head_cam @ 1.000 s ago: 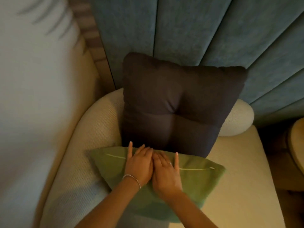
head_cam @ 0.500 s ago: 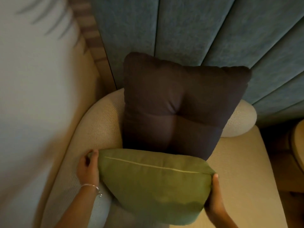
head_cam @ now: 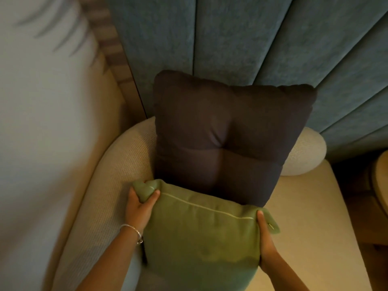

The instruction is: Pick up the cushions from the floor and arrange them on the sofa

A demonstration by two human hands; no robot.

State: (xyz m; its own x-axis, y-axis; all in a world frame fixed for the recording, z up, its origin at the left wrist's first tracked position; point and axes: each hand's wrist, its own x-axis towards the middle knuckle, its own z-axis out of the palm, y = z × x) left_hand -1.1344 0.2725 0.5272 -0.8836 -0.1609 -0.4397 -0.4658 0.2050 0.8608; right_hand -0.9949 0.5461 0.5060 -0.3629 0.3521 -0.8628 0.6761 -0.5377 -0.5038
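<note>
A green cushion [head_cam: 201, 234] with a pale zip line along its top stands on the beige sofa seat [head_cam: 310, 217]. Its top edge leans against a dark brown tufted cushion [head_cam: 226, 135], which is propped upright against the sofa back. My left hand [head_cam: 139, 206], with a bracelet at the wrist, pinches the green cushion's upper left corner. Along the cushion's right edge, beside the zip pull, my right hand [head_cam: 267, 246] grips it with the thumb on top.
Blue-grey padded wall panels [head_cam: 252, 38] rise behind the sofa. The curved cream sofa back [head_cam: 304, 152] shows to the right of the brown cushion. A pale curtain or wall [head_cam: 42, 122] fills the left side. A round wooden table edge [head_cam: 381, 181] is at the far right.
My hands went from pressing together on top of the green cushion to holding its two sides. The left hand has moved up to the corner, and the cushion now stands more upright.
</note>
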